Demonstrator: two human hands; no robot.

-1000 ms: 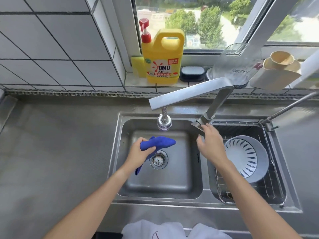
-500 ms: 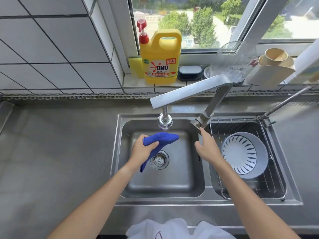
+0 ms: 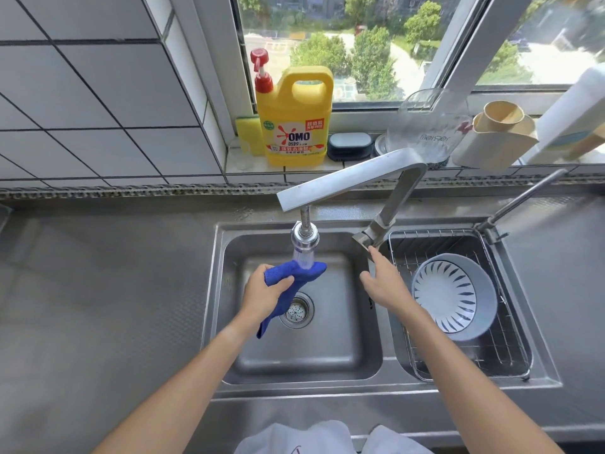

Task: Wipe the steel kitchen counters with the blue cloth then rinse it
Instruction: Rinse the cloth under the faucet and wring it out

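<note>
My left hand (image 3: 266, 291) grips the blue cloth (image 3: 293, 273) over the left sink basin (image 3: 307, 362), above the drain. Water now streams from the faucet head (image 3: 305, 242) onto the cloth's upper end, and a tail of cloth hangs down below my hand. My right hand (image 3: 383, 281) is at the divider between the basins, its fingers straight and its index fingertip touching the faucet lever (image 3: 365, 239). The steel counter (image 3: 104, 283) stretches to the left of the sink.
A white and blue bowl (image 3: 453, 294) lies in a wire rack (image 3: 501, 352) in the right basin. On the windowsill stand a yellow detergent jug (image 3: 294, 126), a sponge (image 3: 247, 132), a glass jar (image 3: 429, 126) and a beige holder (image 3: 497, 139). A thin second tap (image 3: 523, 198) rises at the right.
Water has started flowing from the faucet onto the cloth. My left hand raised the cloth up under the spout. My right hand stays at the lever.
</note>
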